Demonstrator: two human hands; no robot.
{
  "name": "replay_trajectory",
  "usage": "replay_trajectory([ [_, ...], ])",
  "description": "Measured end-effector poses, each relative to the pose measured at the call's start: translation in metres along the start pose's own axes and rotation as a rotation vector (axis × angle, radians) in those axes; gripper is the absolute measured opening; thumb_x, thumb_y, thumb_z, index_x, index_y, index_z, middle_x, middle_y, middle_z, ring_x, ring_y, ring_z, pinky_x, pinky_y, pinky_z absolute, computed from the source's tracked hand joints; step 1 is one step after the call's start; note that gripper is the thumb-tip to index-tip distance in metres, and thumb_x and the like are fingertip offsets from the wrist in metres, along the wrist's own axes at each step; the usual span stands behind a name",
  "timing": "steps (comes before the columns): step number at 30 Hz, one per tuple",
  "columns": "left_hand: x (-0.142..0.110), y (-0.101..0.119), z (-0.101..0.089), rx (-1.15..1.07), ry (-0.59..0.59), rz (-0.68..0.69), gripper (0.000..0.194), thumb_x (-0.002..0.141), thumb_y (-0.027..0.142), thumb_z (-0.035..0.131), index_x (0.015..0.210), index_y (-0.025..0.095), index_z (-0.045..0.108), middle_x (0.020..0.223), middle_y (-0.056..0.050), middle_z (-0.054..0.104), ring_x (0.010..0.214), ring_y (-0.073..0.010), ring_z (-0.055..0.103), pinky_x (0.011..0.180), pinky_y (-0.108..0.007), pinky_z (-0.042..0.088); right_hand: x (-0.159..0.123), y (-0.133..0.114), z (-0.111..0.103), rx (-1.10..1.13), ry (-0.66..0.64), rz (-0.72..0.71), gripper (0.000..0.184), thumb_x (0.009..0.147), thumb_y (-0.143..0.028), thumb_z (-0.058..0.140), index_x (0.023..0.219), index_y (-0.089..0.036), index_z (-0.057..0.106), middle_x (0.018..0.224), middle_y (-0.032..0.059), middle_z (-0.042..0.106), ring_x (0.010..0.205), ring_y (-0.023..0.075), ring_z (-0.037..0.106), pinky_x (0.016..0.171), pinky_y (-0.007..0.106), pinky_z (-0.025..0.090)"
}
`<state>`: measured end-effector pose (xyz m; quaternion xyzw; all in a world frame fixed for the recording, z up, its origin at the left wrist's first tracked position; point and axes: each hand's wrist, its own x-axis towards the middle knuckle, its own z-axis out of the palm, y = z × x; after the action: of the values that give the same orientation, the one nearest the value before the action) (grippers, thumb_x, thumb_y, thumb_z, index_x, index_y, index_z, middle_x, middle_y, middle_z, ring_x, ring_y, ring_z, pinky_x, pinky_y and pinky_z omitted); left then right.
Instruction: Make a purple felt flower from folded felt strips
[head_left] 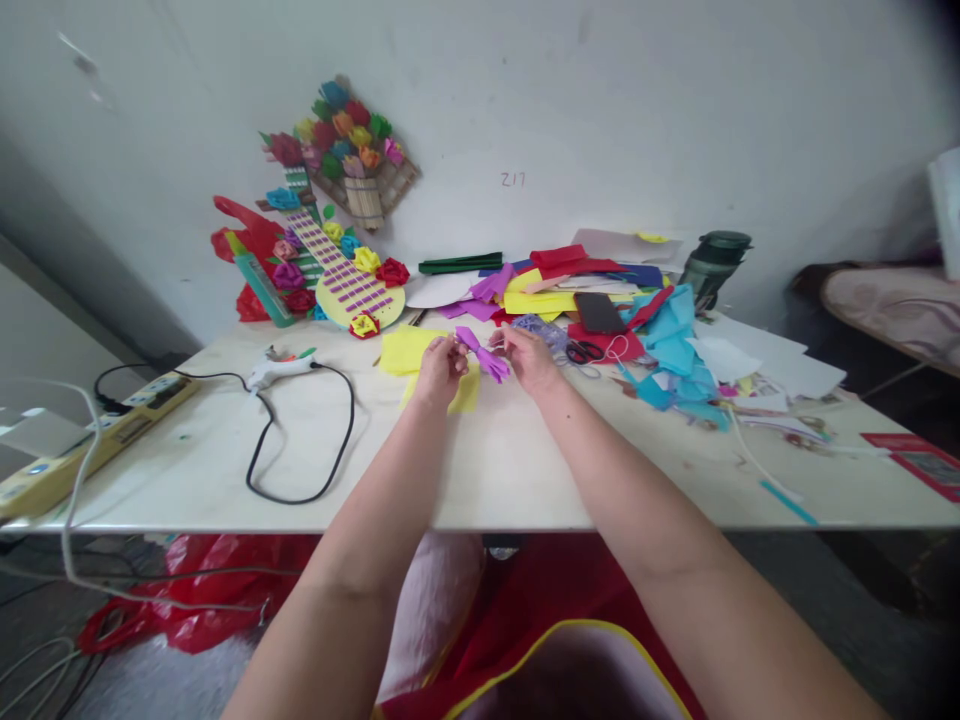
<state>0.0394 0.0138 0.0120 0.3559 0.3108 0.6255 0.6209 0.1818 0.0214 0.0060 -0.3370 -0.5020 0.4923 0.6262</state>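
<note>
- Purple paper (484,358): gathered narrow at its middle with both ends flared, it lies between the two hands, just right of the yellow paper (409,349).
- White strand (496,347): thin, it runs at the purple paper's middle and out toward both hands.
- Left hand (444,366): over the yellow paper, fingers curled, thumb and fingertips pinched together on the strand beside the purple paper; the exact contact is too small to tell.
- Right hand (526,357): right of the yellow paper, thumb and forefinger nipped together on the strand, the other fingers loosely bent.
- Scissors (584,352) and dark phone (599,313): farther right of the yellow paper, beyond the right hand.
- Blue crepe paper (673,340): well right of the yellow paper, in a crumpled heap.
- Paper guitar (352,285): behind and left of the yellow paper, edged with paper flowers.
- Glue gun (279,371): well left of the yellow paper, on the table (517,470).
</note>
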Motion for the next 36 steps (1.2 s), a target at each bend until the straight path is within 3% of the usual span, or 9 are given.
replay_trajectory([
  [4, -0.003, -0.003, 0.002, 0.060, -0.084, -0.031, 0.032, 0.078, 0.030, 0.060, 0.069, 0.021, 0.031, 0.048, 0.009, 0.044, 0.033, -0.0023, 0.027, 0.037, -0.017, 0.024, -0.005, -0.007, 0.001, 0.059, -0.116, -0.014, 0.041, 0.069, -0.055, 0.060, 0.056, -0.020, 0.043, 0.067, 0.0032, 0.060, 0.066, 0.0162, 0.060, 0.059, 0.030, 0.047],
  [8, -0.003, -0.006, 0.004, 0.096, -0.141, -0.041, 0.041, 0.078, 0.036, 0.062, 0.068, 0.022, 0.025, 0.042, 0.012, 0.028, 0.032, -0.0034, 0.023, 0.038, -0.017, 0.023, -0.009, -0.010, 0.007, 0.019, -0.126, 0.026, 0.043, 0.070, -0.057, 0.057, 0.056, -0.022, 0.038, 0.053, -0.0016, 0.047, 0.055, 0.0137, 0.053, 0.050, 0.027, 0.041],
  [12, -0.004, -0.008, 0.006, 0.124, -0.111, -0.032, 0.043, 0.078, 0.036, 0.063, 0.067, 0.022, 0.023, 0.042, 0.013, 0.020, 0.032, -0.0037, 0.019, 0.038, -0.017, 0.024, -0.010, -0.012, 0.016, 0.030, -0.102, 0.094, 0.042, 0.068, -0.052, 0.059, 0.053, -0.023, 0.031, 0.042, -0.0064, 0.032, 0.039, 0.0089, 0.035, 0.040, 0.024, 0.027],
  [16, -0.004, -0.007, 0.007, 0.166, -0.079, -0.022, 0.039, 0.078, 0.034, 0.062, 0.068, 0.022, 0.026, 0.042, 0.013, 0.022, 0.032, -0.0036, 0.021, 0.038, -0.017, 0.026, -0.010, -0.012, 0.020, 0.038, -0.077, 0.107, 0.040, 0.068, -0.045, 0.060, 0.052, -0.024, 0.029, 0.039, -0.0084, 0.027, 0.035, 0.0070, 0.027, 0.038, 0.024, 0.020],
  [24, -0.003, -0.007, 0.006, 0.232, -0.009, 0.002, 0.034, 0.079, 0.034, 0.059, 0.066, 0.022, 0.029, 0.041, 0.012, 0.030, 0.033, -0.0043, 0.025, 0.039, -0.017, 0.029, -0.007, -0.008, 0.013, 0.075, 0.008, 0.141, 0.037, 0.070, -0.040, 0.061, 0.052, -0.023, 0.033, 0.039, -0.0079, 0.031, 0.034, 0.0070, 0.032, 0.036, 0.023, 0.020],
  [29, 0.001, -0.006, -0.002, 0.240, -0.037, 0.084, 0.032, 0.075, 0.038, 0.062, 0.065, 0.020, 0.038, 0.055, 0.005, 0.051, 0.042, -0.0048, 0.035, 0.043, -0.018, 0.033, -0.004, -0.007, 0.005, 0.041, 0.035, 0.156, 0.031, 0.069, -0.042, 0.065, 0.055, -0.019, 0.047, 0.050, -0.0014, 0.053, 0.044, 0.0091, 0.047, 0.038, 0.022, 0.028],
  [32, 0.002, -0.006, -0.002, 0.282, -0.001, 0.147, 0.025, 0.071, 0.035, 0.065, 0.065, 0.018, 0.047, 0.060, 0.003, 0.051, 0.051, -0.0060, 0.043, 0.044, -0.017, 0.029, -0.005, -0.005, 0.005, 0.024, -0.010, 0.179, 0.024, 0.063, -0.037, 0.071, 0.062, -0.016, 0.058, 0.060, 0.0013, 0.063, 0.053, 0.0100, 0.053, 0.042, 0.021, 0.033],
  [36, 0.000, -0.007, 0.002, 0.362, -0.019, 0.185, 0.022, 0.069, 0.034, 0.066, 0.064, 0.016, 0.053, 0.062, 0.002, 0.052, 0.055, -0.0066, 0.046, 0.047, -0.019, 0.029, -0.009, -0.001, 0.011, -0.042, -0.125, 0.161, 0.026, 0.051, -0.028, 0.079, 0.067, -0.015, 0.064, 0.063, -0.0011, 0.065, 0.054, 0.0082, 0.053, 0.048, 0.020, 0.036],
])
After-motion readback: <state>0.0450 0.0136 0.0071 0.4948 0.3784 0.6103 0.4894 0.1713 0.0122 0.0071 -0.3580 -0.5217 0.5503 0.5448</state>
